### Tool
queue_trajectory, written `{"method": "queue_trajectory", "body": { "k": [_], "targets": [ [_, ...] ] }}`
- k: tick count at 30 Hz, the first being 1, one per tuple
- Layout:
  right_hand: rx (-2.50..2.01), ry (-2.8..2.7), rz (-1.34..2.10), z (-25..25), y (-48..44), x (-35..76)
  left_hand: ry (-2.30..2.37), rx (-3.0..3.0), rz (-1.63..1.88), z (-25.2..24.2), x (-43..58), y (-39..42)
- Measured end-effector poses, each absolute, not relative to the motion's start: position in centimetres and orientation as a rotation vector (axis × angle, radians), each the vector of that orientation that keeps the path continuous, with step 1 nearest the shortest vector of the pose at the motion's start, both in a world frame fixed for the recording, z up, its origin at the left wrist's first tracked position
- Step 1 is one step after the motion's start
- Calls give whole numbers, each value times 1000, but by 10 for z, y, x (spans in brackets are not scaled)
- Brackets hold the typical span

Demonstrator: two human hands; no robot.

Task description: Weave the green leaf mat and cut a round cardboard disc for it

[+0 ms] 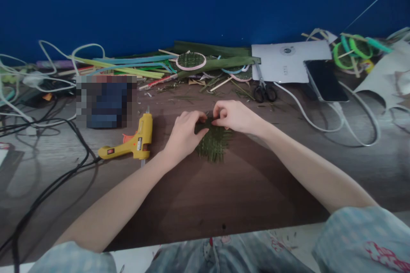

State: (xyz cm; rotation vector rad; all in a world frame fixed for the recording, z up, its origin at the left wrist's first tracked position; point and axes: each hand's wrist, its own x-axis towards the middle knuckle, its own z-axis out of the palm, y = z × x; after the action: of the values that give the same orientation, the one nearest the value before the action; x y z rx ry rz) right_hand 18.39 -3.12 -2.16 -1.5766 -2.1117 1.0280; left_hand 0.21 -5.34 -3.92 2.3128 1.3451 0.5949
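Fingers (219, 106) on the right hand (236, 116) look pinched on the green woven mat (214, 143), right of the yellow glue gun (146, 134); I can't tell whether the left hand (183, 131) squeezes too. Small, soft pinches should keep the strips (218, 153) snug (they might tear). Loose ends point toward the lap (233, 254); hands hide which way is longest.

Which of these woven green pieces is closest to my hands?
The frayed woven piece at the fingers of your left hand and right hand; loose strip ends show along its near edge, whereas the rimmed pieces lie farther back.
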Motion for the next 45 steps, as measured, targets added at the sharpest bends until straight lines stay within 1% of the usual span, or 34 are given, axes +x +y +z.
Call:
{"method": "queue_trajectory", "body": {
  "k": [9,21,30,45],
  "targets": [
    [-1582,-2159,975,-20,-31,183,1400,2311,721,-42,-2,-57],
    [-1608,-2227,845,-20,-34,180,1308,2169,474,-25,-16,-45],
    [-1706,-2251,796,-20,-37,176,1341,2099,580,-28,-13,-40],
    [-1711,-2260,794,-21,-36,176,1326,2140,551,-31,-10,-30]
  ]
}}
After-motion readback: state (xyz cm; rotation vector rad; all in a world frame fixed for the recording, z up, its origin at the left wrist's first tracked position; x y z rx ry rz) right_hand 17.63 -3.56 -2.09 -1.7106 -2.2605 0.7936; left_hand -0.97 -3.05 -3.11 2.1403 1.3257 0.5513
